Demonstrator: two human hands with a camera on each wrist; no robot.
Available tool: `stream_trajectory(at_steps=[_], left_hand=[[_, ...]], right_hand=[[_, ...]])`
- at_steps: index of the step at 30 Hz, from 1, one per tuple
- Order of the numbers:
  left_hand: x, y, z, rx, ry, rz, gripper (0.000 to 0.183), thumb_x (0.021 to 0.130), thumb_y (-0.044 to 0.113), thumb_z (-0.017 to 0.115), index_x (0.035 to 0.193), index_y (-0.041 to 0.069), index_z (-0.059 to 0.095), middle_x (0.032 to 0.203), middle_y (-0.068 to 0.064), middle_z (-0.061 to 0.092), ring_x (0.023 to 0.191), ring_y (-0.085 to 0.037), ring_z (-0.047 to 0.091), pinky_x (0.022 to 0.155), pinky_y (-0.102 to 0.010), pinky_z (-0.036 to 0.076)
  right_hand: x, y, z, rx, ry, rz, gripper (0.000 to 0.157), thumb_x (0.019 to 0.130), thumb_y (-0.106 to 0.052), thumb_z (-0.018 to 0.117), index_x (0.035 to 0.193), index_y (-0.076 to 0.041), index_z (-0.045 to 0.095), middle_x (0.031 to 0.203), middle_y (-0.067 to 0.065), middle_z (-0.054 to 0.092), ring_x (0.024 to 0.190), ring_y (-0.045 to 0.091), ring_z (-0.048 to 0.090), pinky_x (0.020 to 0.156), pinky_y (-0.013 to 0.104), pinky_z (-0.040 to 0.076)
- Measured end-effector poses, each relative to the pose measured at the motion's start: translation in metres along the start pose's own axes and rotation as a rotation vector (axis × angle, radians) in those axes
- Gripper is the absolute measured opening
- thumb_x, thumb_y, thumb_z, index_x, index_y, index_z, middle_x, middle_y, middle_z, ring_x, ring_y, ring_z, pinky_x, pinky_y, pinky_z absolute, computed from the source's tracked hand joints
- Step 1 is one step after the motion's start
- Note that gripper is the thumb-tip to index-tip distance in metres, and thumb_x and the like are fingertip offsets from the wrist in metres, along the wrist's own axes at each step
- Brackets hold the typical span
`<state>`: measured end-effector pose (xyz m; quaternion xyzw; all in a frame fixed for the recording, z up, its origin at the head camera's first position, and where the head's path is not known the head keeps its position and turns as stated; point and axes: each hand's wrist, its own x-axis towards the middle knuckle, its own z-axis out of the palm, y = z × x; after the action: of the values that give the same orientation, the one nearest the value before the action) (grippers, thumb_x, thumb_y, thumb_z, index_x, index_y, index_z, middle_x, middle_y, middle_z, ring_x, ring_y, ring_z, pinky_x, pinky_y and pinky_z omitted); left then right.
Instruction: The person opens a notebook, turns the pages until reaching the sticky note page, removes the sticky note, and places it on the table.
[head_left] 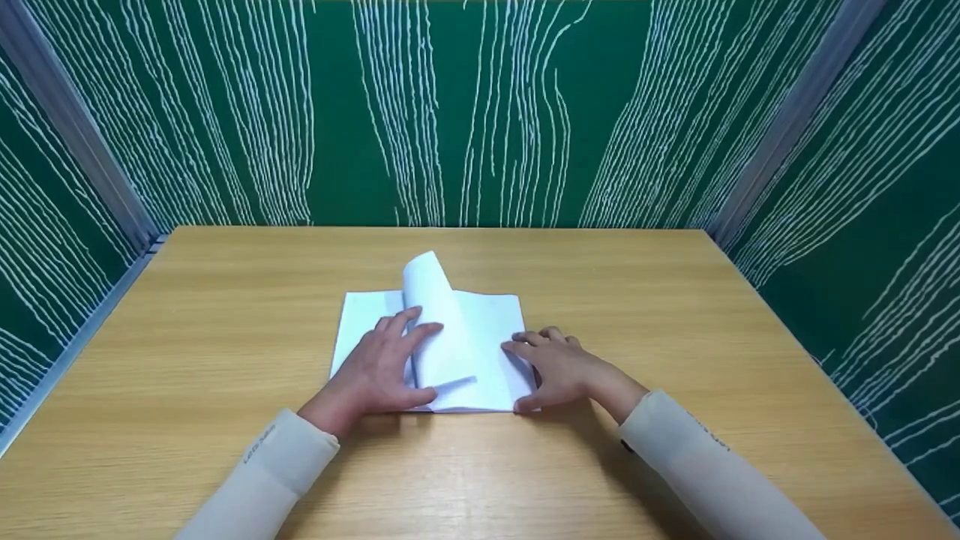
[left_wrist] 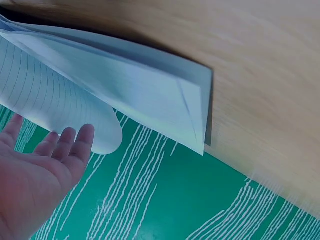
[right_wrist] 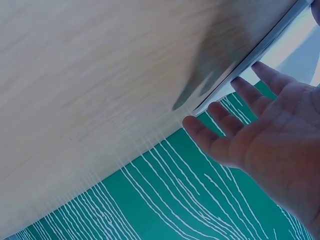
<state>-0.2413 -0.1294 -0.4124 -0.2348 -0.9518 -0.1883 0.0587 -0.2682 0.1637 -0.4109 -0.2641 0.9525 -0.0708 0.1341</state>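
Open book point(head_left: 491, 322) on worktop point(head_left: 637, 285) | a page point(head_left: 442, 352) (it has lines) curls up near the middle | left hand point(head_left: 371, 367) spread wide, touching page, seems to hold nothing | right hand point(head_left: 562, 367) loosely spread at book's right edge, thumb by near corner, holding nothing

Desk point(head_left: 637, 285): light wood grain, bare beyond left hand point(head_left: 375, 371) and right hand point(head_left: 566, 367), and out to either side. Directly on it, between and partly behind both: open notebook point(head_left: 484, 337), white lined pages, one leaf point(head_left: 429, 289) curling up beside left hand.
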Motion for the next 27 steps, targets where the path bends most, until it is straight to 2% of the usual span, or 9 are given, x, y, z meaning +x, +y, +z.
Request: stream_trajectory(at_steps=[7, 11, 18, 27], left_hand=[[-0.001, -0.005, 0.0, 0.053, 0.019, 0.045, 0.088, 0.063, 0.053, 0.073, 0.143, 0.03, 0.042, 0.155, -0.003, 0.032, 0.139, -0.026, 0.034, 0.106, -0.051, 0.036], [-0.002, -0.008, -0.001, 0.079, 0.02, 0.041, 0.087, 0.064, 0.051, 0.072, 0.143, 0.031, 0.042, 0.156, -0.002, 0.031, 0.141, -0.025, 0.031, 0.108, -0.051, 0.034], [-0.006, -0.014, -0.005, 0.083, 0.028, 0.034, 0.081, 0.065, 0.049, 0.071, 0.14, 0.027, 0.047, 0.15, -0.01, 0.039, 0.133, -0.031, 0.038, 0.103, -0.053, 0.039], [-0.015, -0.022, -0.007, 0.099, 0.005, -0.054, 0.084, 0.064, 0.056, 0.071, 0.138, 0.024, 0.049, 0.148, -0.012, 0.041, 0.13, -0.033, 0.041, 0.102, -0.054, 0.04]], right_hand=[[0.002, 0.0, 0.001, -0.016, -0.009, 0.027, 0.092, 0.07, -0.056, 0.077, 0.148, -0.028, 0.037, 0.155, 0.003, 0.034, 0.139, 0.034, 0.027, 0.11, 0.062, 0.022], [0.003, 0.0, 0.002, -0.021, -0.013, 0.041, 0.092, 0.07, -0.057, 0.076, 0.149, -0.029, 0.036, 0.156, 0.002, 0.033, 0.14, 0.033, 0.026, 0.112, 0.06, 0.022], [0.001, 0.001, 0.001, -0.013, 0.007, 0.011, 0.091, 0.071, -0.055, 0.077, 0.148, -0.029, 0.038, 0.155, 0.003, 0.034, 0.139, 0.035, 0.027, 0.109, 0.063, 0.023], [0.0, 0.004, 0.001, -0.001, 0.006, -0.014, 0.091, 0.072, -0.055, 0.077, 0.149, -0.027, 0.037, 0.156, 0.007, 0.033, 0.14, 0.037, 0.027, 0.108, 0.065, 0.023]])
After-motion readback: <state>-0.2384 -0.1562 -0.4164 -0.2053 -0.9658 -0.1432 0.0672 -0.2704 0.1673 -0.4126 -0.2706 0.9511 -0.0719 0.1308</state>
